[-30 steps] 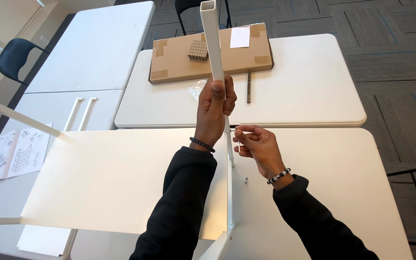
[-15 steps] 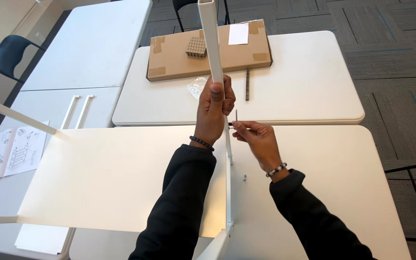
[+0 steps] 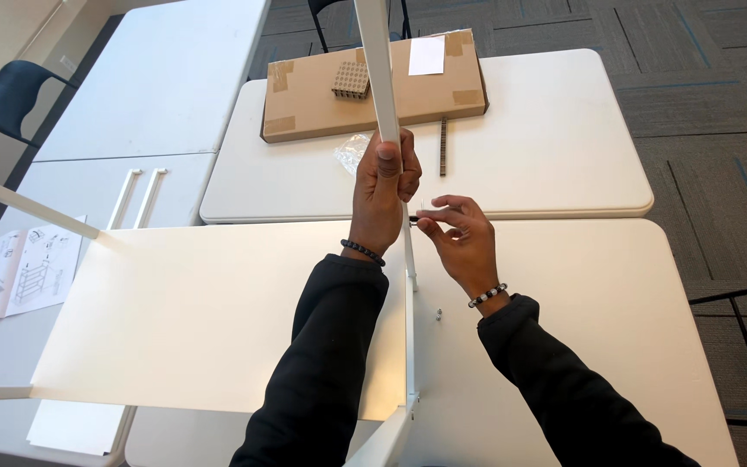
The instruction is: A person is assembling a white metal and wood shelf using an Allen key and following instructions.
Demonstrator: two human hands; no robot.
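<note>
Since half a second ago, my right hand (image 3: pixel 460 238) has drawn in close against the white post (image 3: pixel 380 82), fingertips pinched narrow on a small fastener (image 3: pixel 415 220) I can barely make out. From my head camera, my left hand (image 3: pixel 384 186) is wrapped tight around that post, which stands upright at the edge of the white panel (image 3: pixel 209 311). It looks stiff, light and smooth, so I judge a full fist low on it is the steadiest hold. Loose screws (image 3: pixel 437 315) lie on the table (image 3: pixel 598 329), a cardboard box (image 3: pixel 322 99) well beyond.
</note>
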